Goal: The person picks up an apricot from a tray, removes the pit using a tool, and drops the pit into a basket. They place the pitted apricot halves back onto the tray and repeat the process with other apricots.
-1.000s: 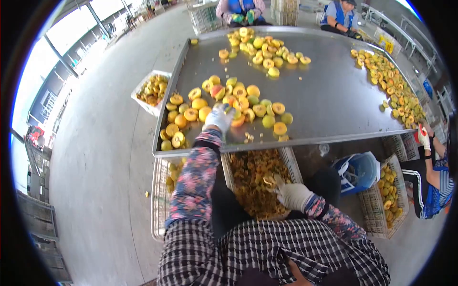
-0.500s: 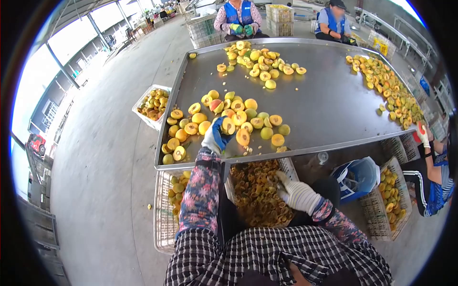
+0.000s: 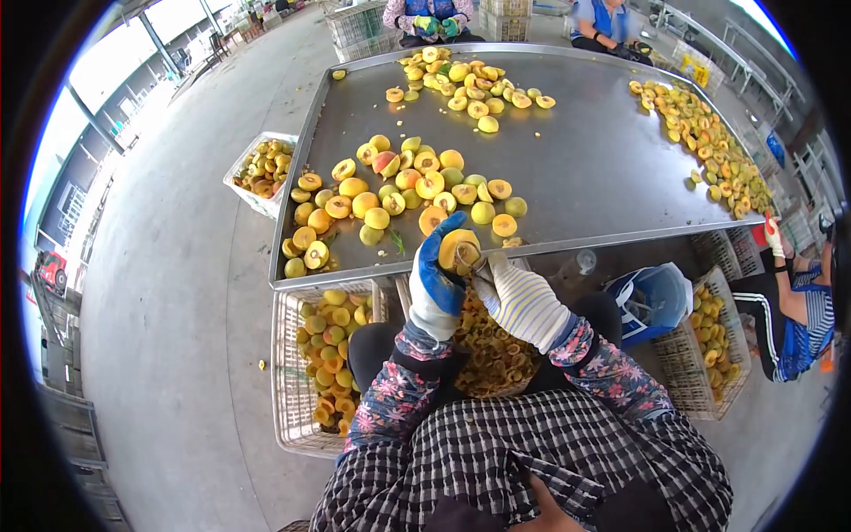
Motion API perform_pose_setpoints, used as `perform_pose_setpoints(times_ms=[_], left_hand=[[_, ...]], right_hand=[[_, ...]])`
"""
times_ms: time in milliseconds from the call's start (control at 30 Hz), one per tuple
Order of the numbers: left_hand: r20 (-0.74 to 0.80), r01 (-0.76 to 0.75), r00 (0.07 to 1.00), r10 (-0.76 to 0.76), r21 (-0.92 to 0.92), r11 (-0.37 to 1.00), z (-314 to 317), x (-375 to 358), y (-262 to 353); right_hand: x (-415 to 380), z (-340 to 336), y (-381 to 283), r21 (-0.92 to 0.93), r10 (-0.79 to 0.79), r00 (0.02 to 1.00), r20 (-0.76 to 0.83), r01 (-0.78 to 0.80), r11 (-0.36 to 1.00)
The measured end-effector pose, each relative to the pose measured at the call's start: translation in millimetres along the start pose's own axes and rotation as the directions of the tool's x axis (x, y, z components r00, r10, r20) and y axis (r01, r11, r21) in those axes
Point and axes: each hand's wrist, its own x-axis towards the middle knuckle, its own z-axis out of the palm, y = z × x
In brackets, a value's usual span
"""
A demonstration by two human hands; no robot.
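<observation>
My left hand [image 3: 436,285], in a blue and white glove, is closed around a halved yellow peach [image 3: 459,248] with its cut side turned toward me. Against that cut face presses my right hand [image 3: 521,301], in a striped white glove. Its fingers are pinched on a small curved tool [image 3: 481,266], mostly hidden by the glove. Both hands are just off the near edge of the metal table [image 3: 585,191]. Beyond them lies a pile of peach halves [image 3: 409,180]. Below, a crate of brown pit scraps [image 3: 496,355] sits between my knees.
A crate of peach halves [image 3: 330,341] stands at my left, another crate [image 3: 266,168] beyond it. To the right are a blue bucket [image 3: 654,306] and a peach crate [image 3: 714,346]. More halves [image 3: 709,146] line the table's right side. Several co-workers sit around the table.
My left hand has drawn back from the pile with a peach half. My right hand has risen from the scrap crate to meet it. The view has tilted slightly down.
</observation>
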Motion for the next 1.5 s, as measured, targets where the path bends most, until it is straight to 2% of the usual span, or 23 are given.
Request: perform_pose_setpoints(times_ms=[67,133,167,267,333,367,400,467,500,533,600,667,700,800,967,1067,1100,1133,1200,1233,1333,1433,1500], left_hand=[[-0.073,-0.013,0.997,0.013,0.003,1.0,9.2,-5.3,5.6],[-0.092,0.184,0.957,-0.274,-0.539,0.822,8.4,-3.8,3.2],[-0.13,0.117,0.978,-0.161,-0.291,0.949,13.2,-8.9,7.9],[-0.086,0.102,0.99,-0.112,-0.118,0.988,10.8,-13.0,15.2],[-0.047,0.178,0.977,-0.208,-0.355,0.918,4.9,-11.9,0.8],[-0.062,0.102,0.993,-0.105,-0.041,0.994,4.8,-12.5,-1.1],[-0.099,0.236,0.944,-0.313,-0.46,0.856,8.6,-11.4,-4.8],[-0.11,0.194,0.963,-0.246,-0.35,0.916,9.9,-12.2,-2.0],[-0.114,0.154,0.979,-0.168,-0.124,0.98,8.9,-14.5,5.2],[-0.111,0.231,0.955,-0.274,-0.299,0.926,8.4,-12.3,-2.4],[-0.115,0.152,0.978,-0.173,-0.17,0.974,4.4,-16.5,-13.8],[-0.108,0.175,0.958,-0.264,-0.509,0.843,15.4,-14.6,2.1],[-0.095,0.177,0.945,-0.313,-0.655,0.735,19.2,-14.0,7.7],[0.008,0.282,0.923,-0.384,-0.693,0.663,3.5,-14.2,-12.8],[-0.141,0.31,0.887,-0.44,-0.525,0.793,13.6,-17.9,8.0],[0.034,0.335,0.934,-0.357,-0.433,0.837,-1.5,-15.1,-4.5],[0.099,0.207,0.976,-0.193,-0.159,0.965,-5.0,-14.8,-4.9],[0.162,0.006,0.987,-0.022,0.099,0.995,-8.2,-14.4,-4.7],[0.211,-0.078,0.976,0.053,0.108,0.991,-15.0,-14.2,-21.8],[0.196,-0.071,0.98,0.035,0.181,0.981,-6.0,-12.6,-0.4],[0.138,0.322,0.946,-0.294,-0.297,0.899,1.4,-14.2,8.4],[0.111,0.254,0.965,-0.237,-0.177,0.951,6.0,-14.3,7.7],[0.103,0.279,0.958,-0.266,-0.149,0.949,10.1,-13.8,12.1]], right_hand=[[-3.6,5.6,-5.5,-0.003,0.023,1.0,0.015,-0.023,1.0],[-6.1,6.7,-8.3,0.064,0.092,0.989,0.119,-0.1,0.993],[-6.1,8.2,-4.1,0.068,0.069,0.991,0.117,-0.077,0.995],[-0.2,-6.2,2.3,-0.036,-0.053,0.992,0.11,0.058,0.998],[0.5,-9.2,2.8,-0.105,-0.117,0.986,0.119,0.13,0.986],[0.6,-8.8,3.9,-0.131,-0.136,0.983,0.123,0.152,0.98],[2.3,-10.8,5.6,-0.166,-0.154,0.981,0.122,0.173,0.971],[-2.5,-6.6,4.5,0.056,0.012,0.967,0.253,-0.027,0.998],[-6.0,7.9,14.3,0.193,-0.047,0.973,0.227,0.002,0.981],[-3.2,10.1,12.0,0.334,-0.102,0.974,0.201,0.029,0.942],[-2.9,1.9,14.4,0.386,-0.126,0.962,0.244,0.023,0.922],[1.5,-14.5,8.8,0.366,-0.098,0.947,0.304,-0.021,0.93],[2.3,-20.2,7.0,0.217,-0.049,0.93,0.363,-0.033,0.976],[-8.1,6.0,13.6,0.241,-0.106,0.97,0.22,0.051,0.969],[-14.0,11.4,6.9,0.654,-0.044,0.956,0.29,-0.164,0.739],[-11.0,2.6,13.5,0.33,0.008,0.871,0.491,-0.194,0.924],[-21.5,32.9,40.6,0.344,-0.17,0.935,0.311,0.056,0.937],[-19.6,16.9,27.7,0.478,-0.031,0.889,0.456,-0.215,0.852],[-10.1,-32.8,-7.3,0.542,0.103,0.655,0.749,-0.695,0.473],[-11.7,-31.9,-6.8,0.57,0.073,0.639,0.766,-0.727,0.384],[-16.6,-29.3,-1.4,0.598,-0.031,0.599,0.8,-0.794,0.104],[-23.0,-18.4,-0.5,0.624,-0.022,0.624,0.781,-0.778,0.065],[-23.7,-17.3,0.5,0.642,0.017,0.663,0.748,-0.731,0.231]])
